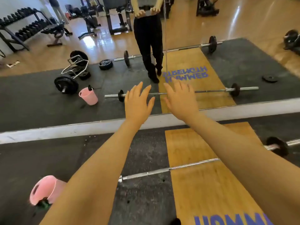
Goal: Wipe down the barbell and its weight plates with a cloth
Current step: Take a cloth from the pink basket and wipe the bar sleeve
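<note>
We hold our left hand (138, 101) and right hand (181, 101) out in front of us, fingers spread and holding nothing. The barbell (168, 168) lies on the floor below our forearms, across the wooden platform (211, 184), with a small black weight plate (278, 146) at its right end. A pink bucket (43, 189) stands at lower left, before the wall mirror (48, 95).
</note>
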### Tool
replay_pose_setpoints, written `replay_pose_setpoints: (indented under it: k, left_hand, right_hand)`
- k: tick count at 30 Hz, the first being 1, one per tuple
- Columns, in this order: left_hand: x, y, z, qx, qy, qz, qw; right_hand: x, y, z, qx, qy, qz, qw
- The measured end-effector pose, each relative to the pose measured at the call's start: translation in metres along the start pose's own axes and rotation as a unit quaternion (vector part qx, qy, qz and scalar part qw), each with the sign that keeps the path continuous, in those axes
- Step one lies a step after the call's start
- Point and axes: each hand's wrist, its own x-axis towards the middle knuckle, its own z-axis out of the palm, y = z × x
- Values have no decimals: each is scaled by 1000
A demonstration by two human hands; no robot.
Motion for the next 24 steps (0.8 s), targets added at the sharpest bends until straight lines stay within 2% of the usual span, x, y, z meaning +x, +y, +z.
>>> replay_pose_setpoints:
  k: [9, 14, 24]
  left_hand:
    - [-105, -12, -12, 23, -29, -53, 998]
    - [-177, -28, -32, 39, -41, -97, 994]
    - [-282, -123, -85, 89, -62, -208, 972]
  right_hand:
    - [-75, -47, 11, 0, -77, -45, 996]
    - [-114, -93, 9, 19, -82, -79, 993]
    - [-139, -230, 28, 48, -135, -160, 977]
